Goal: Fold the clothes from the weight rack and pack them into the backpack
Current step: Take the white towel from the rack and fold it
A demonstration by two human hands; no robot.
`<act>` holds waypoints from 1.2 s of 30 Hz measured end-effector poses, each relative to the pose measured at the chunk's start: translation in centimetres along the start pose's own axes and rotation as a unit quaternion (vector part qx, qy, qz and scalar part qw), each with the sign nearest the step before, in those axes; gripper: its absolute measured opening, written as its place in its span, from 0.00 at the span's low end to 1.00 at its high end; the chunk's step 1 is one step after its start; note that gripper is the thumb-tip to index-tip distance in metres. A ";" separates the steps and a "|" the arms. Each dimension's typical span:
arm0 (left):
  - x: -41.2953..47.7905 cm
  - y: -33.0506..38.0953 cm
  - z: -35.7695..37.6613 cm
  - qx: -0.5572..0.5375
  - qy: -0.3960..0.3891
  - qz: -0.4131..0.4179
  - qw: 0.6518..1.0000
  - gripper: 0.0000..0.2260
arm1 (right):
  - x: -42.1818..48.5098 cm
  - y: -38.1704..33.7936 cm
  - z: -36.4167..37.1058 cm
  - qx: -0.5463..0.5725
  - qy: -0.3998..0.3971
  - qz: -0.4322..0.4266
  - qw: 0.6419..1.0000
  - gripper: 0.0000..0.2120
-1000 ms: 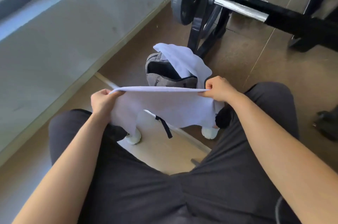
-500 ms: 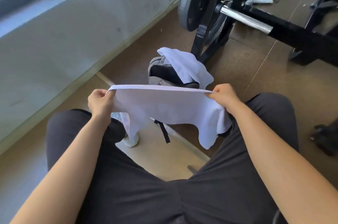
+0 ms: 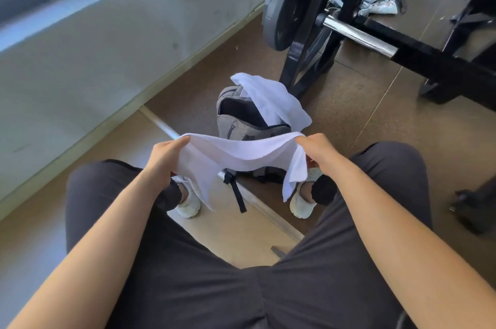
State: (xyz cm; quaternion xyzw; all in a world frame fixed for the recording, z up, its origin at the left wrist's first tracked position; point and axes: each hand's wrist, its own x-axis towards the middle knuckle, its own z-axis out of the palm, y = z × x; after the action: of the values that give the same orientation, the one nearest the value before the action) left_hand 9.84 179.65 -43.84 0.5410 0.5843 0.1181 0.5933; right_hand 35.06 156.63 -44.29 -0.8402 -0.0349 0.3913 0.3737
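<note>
Left hand (image 3: pixel 165 158): closed on one end of a white cloth (image 3: pixel 230 159). Right hand (image 3: pixel 318 150): closed on the opposite end; the cloth sags between them above the knees, loose ends hanging. Grey backpack (image 3: pixel 241 124): open on the floor just beyond, a second white cloth (image 3: pixel 271 99) draped over its mouth. Weight rack (image 3: pixel 308 54): behind it. Advice: bring the ends together evenly, edges matched, before lowering into the opening.

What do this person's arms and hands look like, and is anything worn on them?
Both forearms are bare: no sleeves reach into view, and no gloves, watch, rings or bracelets show on the left hand or the right hand. Below them are dark grey trousers and white trainers.
</note>
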 end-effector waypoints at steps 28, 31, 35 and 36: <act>-4.8 -0.4 5.0 -0.120 -0.399 0.049 0.908 0.17 | -6.9 -1.3 6.9 0.109 -0.150 -0.304 0.934 0.11; -4.6 -0.5 4.9 -0.125 -0.399 0.066 0.906 0.18 | -6.8 -1.5 6.5 0.066 -0.104 -0.334 0.934 0.07; -4.3 -0.4 5.0 -0.150 -0.351 0.071 0.922 0.16 | -6.5 -1.6 6.2 -0.028 -0.062 -0.394 0.916 0.04; -4.2 -0.2 4.9 -0.163 -0.330 0.067 0.927 0.16 | -6.4 -1.7 6.1 -0.061 -0.040 -0.423 0.903 0.03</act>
State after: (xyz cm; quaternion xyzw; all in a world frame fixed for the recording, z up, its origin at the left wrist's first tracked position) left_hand 12.56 173.84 -42.98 0.4826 0.2906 0.0660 0.8236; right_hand 26.91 159.26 -41.67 -0.7512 -0.4258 0.2272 0.4503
